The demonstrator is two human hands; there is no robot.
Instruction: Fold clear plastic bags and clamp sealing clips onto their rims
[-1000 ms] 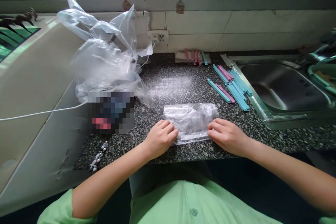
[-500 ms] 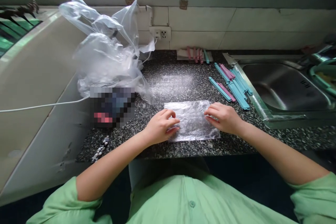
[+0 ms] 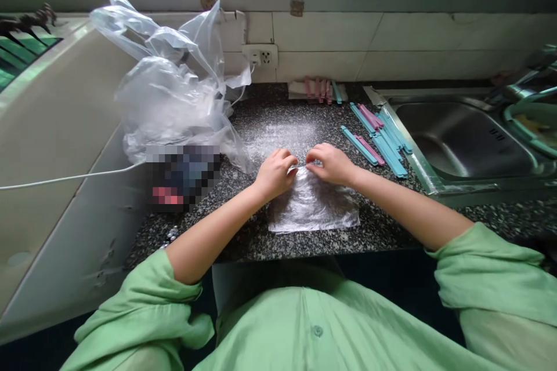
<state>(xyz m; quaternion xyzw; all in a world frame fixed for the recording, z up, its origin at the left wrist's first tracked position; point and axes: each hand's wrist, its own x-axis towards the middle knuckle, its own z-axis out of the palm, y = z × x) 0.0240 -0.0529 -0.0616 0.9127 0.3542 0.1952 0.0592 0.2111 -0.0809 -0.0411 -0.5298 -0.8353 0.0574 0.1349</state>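
Note:
A clear, crinkled plastic bag [image 3: 314,208] lies flat on the speckled countertop in front of me. My left hand [image 3: 277,171] pinches its far edge between thumb and fingers. Close beside it, my right hand [image 3: 329,163] pinches the same edge, a small gap separating the two sets of fingertips. The far part of the bag is partly covered by my hands. Blue sealing clips [image 3: 389,153] and a pink sealing clip [image 3: 369,151] lie on the counter to the right of my right hand.
A large translucent plastic bag [image 3: 169,98] stands at the left, behind a blurred-out dark object [image 3: 185,177]. A white cable [image 3: 87,175] runs leftward. More clips [image 3: 322,91] rest by the wall near a socket [image 3: 265,57]. The steel sink [image 3: 461,133] is at right.
Both hands have moved from the bag's sides to its far edge and closer together, now pinching that edge. The camera view has shifted slightly.

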